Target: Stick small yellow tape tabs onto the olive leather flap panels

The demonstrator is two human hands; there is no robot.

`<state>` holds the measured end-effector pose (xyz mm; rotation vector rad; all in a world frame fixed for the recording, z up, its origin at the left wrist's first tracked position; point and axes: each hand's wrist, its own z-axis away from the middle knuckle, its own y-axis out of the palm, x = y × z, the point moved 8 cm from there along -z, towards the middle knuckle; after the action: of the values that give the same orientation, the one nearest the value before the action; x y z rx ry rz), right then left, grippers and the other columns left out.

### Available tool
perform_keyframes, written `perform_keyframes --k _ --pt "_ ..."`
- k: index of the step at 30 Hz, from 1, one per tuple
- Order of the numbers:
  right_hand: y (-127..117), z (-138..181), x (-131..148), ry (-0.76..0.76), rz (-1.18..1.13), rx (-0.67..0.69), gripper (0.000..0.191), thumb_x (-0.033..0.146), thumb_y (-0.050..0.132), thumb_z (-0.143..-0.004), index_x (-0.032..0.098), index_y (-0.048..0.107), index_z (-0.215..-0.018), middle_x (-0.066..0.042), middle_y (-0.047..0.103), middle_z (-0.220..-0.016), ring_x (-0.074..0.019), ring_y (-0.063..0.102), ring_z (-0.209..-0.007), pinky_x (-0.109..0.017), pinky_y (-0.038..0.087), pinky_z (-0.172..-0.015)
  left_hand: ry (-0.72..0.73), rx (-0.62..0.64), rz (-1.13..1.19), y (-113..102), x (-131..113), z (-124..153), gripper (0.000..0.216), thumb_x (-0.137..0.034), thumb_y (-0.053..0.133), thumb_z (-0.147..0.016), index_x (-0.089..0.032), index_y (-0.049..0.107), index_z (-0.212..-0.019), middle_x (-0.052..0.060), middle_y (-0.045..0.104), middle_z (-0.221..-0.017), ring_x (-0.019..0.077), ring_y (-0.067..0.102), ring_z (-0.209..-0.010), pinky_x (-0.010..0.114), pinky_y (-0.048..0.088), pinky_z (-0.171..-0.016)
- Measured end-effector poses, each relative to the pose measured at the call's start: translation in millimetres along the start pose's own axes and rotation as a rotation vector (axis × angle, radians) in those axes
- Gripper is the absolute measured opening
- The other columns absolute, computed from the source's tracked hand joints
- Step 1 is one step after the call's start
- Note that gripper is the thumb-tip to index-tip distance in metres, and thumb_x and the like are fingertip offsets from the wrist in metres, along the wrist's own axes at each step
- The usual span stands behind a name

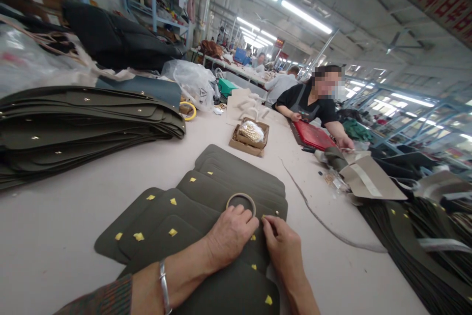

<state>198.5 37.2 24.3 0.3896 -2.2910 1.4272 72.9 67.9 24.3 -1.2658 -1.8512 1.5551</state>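
My left hand [229,234] is closed around a narrow roll of tape [241,195], whose ring stands up above the fingers. Thumb and forefinger of my right hand [282,242] pinch a tiny yellow piece of tape [263,217], just right of the roll. Both hands are over overlapping dark olive panels [236,177] with rounded corners, which look like leather. Small yellow tape bits [172,232] are stuck on them in several places. A small shiny metal stud [277,213] shows near the panels' right edge, close to my right hand.
A thick stack of olive pieces with metal studs [84,123] lies at left. Beyond the panels is a cardboard box [249,145] of gold-coloured parts. A cord [313,212] runs along the right. Across the table a co-worker [313,103] leans beside a red item [313,134].
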Motion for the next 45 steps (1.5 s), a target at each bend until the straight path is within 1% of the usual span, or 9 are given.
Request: perform_keyframes --k 5,14,18,21,25,28,32,38,45 --pt "7.8 -7.2 0.7 -0.003 0.105 -0.015 0.024 0.028 0.047 -0.088 0.018 0.068 -0.082 -0.007 0.071 -0.079 -0.0195 0.067 -0.071 -0.029 0.050 -0.069 -0.001 -0.022 0.021 1.4 -0.2 0.8 0.009 -0.013 0.046 -0.091 -0.018 0.053 -0.091 0.004 0.056 -0.090 0.0220 0.048 -0.084 0.036 0.041 -0.073" --pt "7.0 -18.9 -4.1 0.143 0.008 0.006 0.018 0.026 0.052 -0.082 0.022 0.065 -0.071 -0.001 0.068 -0.063 -0.0177 0.065 -0.058 -0.026 0.048 -0.057 -0.054 -0.099 0.077 -7.4 13.8 -3.3 0.013 -0.011 0.046 -0.089 -0.019 0.056 -0.089 0.004 0.058 -0.088 0.0215 0.049 -0.083 0.037 0.040 -0.079" --pt "4.0 -23.4 -3.6 0.170 0.024 0.004 0.018 0.026 0.052 -0.080 0.023 0.061 -0.064 0.001 0.064 -0.055 -0.0177 0.062 -0.051 -0.026 0.045 -0.052 -0.139 -0.071 0.054 -10.0 27.0 -3.9 0.017 -0.009 0.043 -0.090 -0.019 0.058 -0.090 0.004 0.059 -0.090 0.0209 0.050 -0.083 0.035 0.043 -0.076" --pt "3.3 -24.2 -1.1 0.156 0.037 -0.016 0.020 0.023 0.050 -0.078 0.024 0.060 -0.060 0.001 0.063 -0.053 -0.0175 0.062 -0.050 -0.026 0.043 -0.050 -0.132 -0.062 0.040 -8.7 27.0 -2.4 0.017 -0.010 0.044 -0.090 -0.019 0.058 -0.090 0.004 0.060 -0.090 0.0207 0.051 -0.085 0.035 0.044 -0.077" --pt "3.6 -22.8 0.1 0.151 0.016 -0.053 0.016 0.024 0.051 -0.079 0.023 0.062 -0.067 0.001 0.063 -0.056 -0.0177 0.062 -0.052 -0.027 0.044 -0.052 -0.130 -0.086 0.013 -10.8 25.8 -3.3 0.016 -0.011 0.044 -0.092 -0.018 0.058 -0.090 0.004 0.061 -0.091 0.0203 0.052 -0.086 0.033 0.046 -0.078" --pt "0.8 -19.5 -7.0 0.198 -0.133 -0.025 0.015 0.031 0.054 -0.080 0.021 0.065 -0.077 0.000 0.066 -0.061 -0.0181 0.063 -0.056 -0.027 0.047 -0.056 -0.146 -0.071 -0.008 -16.6 26.0 -8.3 0.017 -0.008 0.044 -0.090 -0.017 0.058 -0.090 0.004 0.062 -0.091 0.0200 0.053 -0.088 0.032 0.047 -0.078" --pt "-20.0 -4.5 -25.4 0.261 -0.329 -0.009 0.023 0.036 0.055 -0.080 0.018 0.067 -0.087 -0.004 0.070 -0.075 -0.0182 0.065 -0.066 -0.028 0.051 -0.062 -0.177 -0.038 -0.028 -25.5 25.4 -18.2 0.022 -0.005 0.040 -0.090 -0.017 0.058 -0.093 0.006 0.062 -0.094 0.0207 0.054 -0.091 0.032 0.046 -0.079" --pt "-31.2 27.6 -48.5 0.268 -0.180 0.075 0.023 0.030 0.062 -0.071 0.020 0.069 -0.091 -0.003 0.068 -0.079 -0.0185 0.062 -0.066 -0.030 0.051 -0.064 -0.174 -0.060 -0.067 -20.3 29.0 -31.3 0.024 -0.007 0.036 -0.091 -0.016 0.058 -0.096 0.008 0.060 -0.096 0.0227 0.051 -0.092 0.036 0.043 -0.081" --pt "-22.2 28.5 -48.4 0.187 -0.159 0.120 0.023 0.029 0.061 -0.073 0.020 0.069 -0.093 -0.003 0.065 -0.079 -0.0187 0.061 -0.072 -0.028 0.051 -0.067 -0.145 -0.151 -0.066 -15.3 32.2 -31.3 0.022 -0.012 0.036 -0.093 -0.018 0.057 -0.092 0.006 0.056 -0.090 0.0222 0.047 -0.088 0.036 0.040 -0.079"
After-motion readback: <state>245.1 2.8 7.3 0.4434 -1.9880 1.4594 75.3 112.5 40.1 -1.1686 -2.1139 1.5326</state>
